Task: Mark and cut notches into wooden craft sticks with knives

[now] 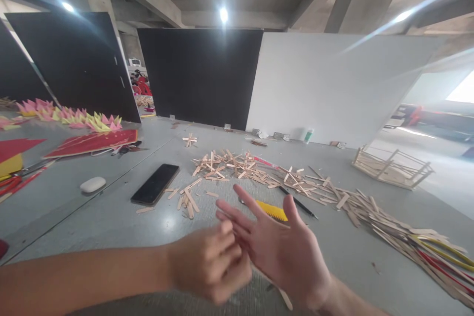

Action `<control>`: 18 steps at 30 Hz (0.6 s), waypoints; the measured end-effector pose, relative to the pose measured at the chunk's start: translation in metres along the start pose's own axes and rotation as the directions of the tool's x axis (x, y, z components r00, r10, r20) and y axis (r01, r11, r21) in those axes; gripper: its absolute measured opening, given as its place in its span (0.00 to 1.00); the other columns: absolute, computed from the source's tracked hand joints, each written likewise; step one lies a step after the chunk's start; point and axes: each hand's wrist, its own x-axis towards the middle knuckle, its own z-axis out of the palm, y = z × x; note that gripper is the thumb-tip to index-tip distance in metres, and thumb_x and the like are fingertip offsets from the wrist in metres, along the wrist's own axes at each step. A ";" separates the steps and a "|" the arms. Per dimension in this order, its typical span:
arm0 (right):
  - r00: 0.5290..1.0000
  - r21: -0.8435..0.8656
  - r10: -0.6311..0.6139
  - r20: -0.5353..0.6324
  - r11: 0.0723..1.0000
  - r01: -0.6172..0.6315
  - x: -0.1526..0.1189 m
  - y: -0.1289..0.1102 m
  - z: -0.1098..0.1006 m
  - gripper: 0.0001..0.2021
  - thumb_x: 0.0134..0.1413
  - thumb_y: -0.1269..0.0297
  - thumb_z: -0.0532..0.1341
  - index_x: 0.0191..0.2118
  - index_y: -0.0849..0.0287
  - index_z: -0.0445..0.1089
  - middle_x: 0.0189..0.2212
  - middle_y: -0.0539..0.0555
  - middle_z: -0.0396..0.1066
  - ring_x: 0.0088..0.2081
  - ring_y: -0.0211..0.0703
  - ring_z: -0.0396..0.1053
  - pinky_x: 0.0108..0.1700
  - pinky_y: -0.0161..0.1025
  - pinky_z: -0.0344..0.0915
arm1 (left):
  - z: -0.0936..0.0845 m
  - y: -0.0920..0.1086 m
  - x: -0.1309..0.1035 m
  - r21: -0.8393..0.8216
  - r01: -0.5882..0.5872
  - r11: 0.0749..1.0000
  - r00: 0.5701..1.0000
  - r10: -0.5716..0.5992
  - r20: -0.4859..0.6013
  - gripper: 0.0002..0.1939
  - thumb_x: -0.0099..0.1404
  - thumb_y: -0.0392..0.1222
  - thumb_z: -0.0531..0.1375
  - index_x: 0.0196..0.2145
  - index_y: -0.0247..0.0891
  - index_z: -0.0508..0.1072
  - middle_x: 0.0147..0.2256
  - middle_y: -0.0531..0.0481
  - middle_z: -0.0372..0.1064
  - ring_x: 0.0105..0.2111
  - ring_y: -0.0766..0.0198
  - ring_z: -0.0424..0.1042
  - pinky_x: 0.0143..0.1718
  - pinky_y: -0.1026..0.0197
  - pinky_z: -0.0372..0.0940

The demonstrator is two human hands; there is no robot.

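My left hand (211, 261) reaches in from the left with its fingers curled, the fingertips pressing against the fingers of my right hand (281, 252). The right hand is open, palm turned up and to the left, fingers spread. I see nothing held in either hand; the left hand is blurred. Both hover low over the grey floor (111, 227). A flat wooden stick (285, 298) lies just under the right hand. A yellow toothed tool (272, 211) and a black pen (298, 202) lie just beyond the right fingertips.
A black phone (155, 183) and a small white case (92, 184) lie to the left. A heap of wooden sticks (237, 163) spreads ahead and trails right. A stick-built frame (392, 165) stands at far right. Red sheet (92, 142) and paper shapes (74, 117) lie far left.
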 end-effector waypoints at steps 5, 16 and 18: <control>0.980 -0.045 -0.162 -0.115 0.987 0.158 0.002 -0.032 -0.006 0.42 0.63 0.27 0.45 0.74 0.46 0.52 0.70 0.53 0.60 0.72 0.49 0.53 0.72 0.52 0.44 | 0.005 -0.019 -0.003 0.044 0.303 0.952 0.952 -0.304 0.028 0.16 0.74 0.23 0.50 0.33 0.34 0.72 0.20 0.58 0.62 0.20 0.66 0.59 0.36 0.56 0.63; 1.000 0.072 0.021 0.018 0.997 -0.022 -0.006 0.004 -0.004 0.44 0.61 0.24 0.44 0.74 0.43 0.50 0.74 0.53 0.53 0.72 0.53 0.53 0.72 0.57 0.40 | 0.009 0.016 0.018 -0.004 -0.013 1.000 0.998 0.012 -0.065 0.13 0.68 0.29 0.55 0.30 0.34 0.76 0.19 0.52 0.67 0.20 0.61 0.61 0.27 0.56 0.58; 0.999 0.081 0.013 0.036 0.997 -0.016 -0.007 0.004 -0.001 0.43 0.61 0.24 0.43 0.74 0.43 0.51 0.73 0.54 0.53 0.72 0.53 0.52 0.71 0.59 0.39 | 0.010 0.022 0.016 0.027 -0.075 0.997 0.994 0.077 -0.082 0.10 0.68 0.32 0.58 0.32 0.36 0.78 0.19 0.52 0.68 0.20 0.61 0.62 0.25 0.56 0.57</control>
